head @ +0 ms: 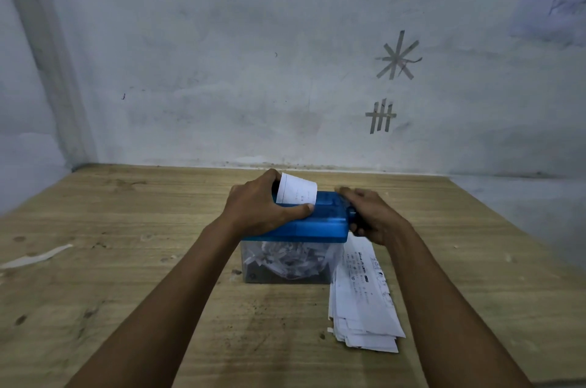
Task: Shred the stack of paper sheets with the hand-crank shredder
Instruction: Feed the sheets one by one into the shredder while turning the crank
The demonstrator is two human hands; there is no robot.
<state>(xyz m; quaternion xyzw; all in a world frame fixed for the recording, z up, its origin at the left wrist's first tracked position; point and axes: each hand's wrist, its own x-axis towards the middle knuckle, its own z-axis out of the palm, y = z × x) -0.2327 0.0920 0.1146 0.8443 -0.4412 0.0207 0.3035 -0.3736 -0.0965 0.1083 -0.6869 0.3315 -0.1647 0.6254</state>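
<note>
Nearest you on the wooden table (pixel 133 286), the stack of paper sheets (pixel 364 302) lies flat to the right. The sheets are white with small dark print, loosely squared, with their near corners fanned out. The stack's long axis runs from near to far, leaning a little left at the far end, and that end sits just beside the shredder's right side, below your right hand.

The shredder (pixel 317 224) stands at the middle of the table. It has a clear bin (pixel 253 264), packed with curled white shreds (pixel 291 260), under a translucent blue lid. Its long axis runs left to right, with the crank (pixel 353 216) at the end on your right.

Your left hand (pixel 257 207) clamps the left part of the lid, the thumb lying along the near edge and the fingers wrapped over the far side. Your right hand (pixel 371 216) is curled round the dark crank and is blurred. The two hands are apart, one at each end of the lid.

One sheet (pixel 298 189) stands upright in the slot between them, its top edge curling, touching the fingers of your left hand.

A pale paper strip (pixel 38 256) lies well off to the left. Beyond the table's far edge rises a scuffed grey wall (pixel 222 70) with a star (pixel 398 56) and a grid (pixel 380 116) marked in grey tape.
</note>
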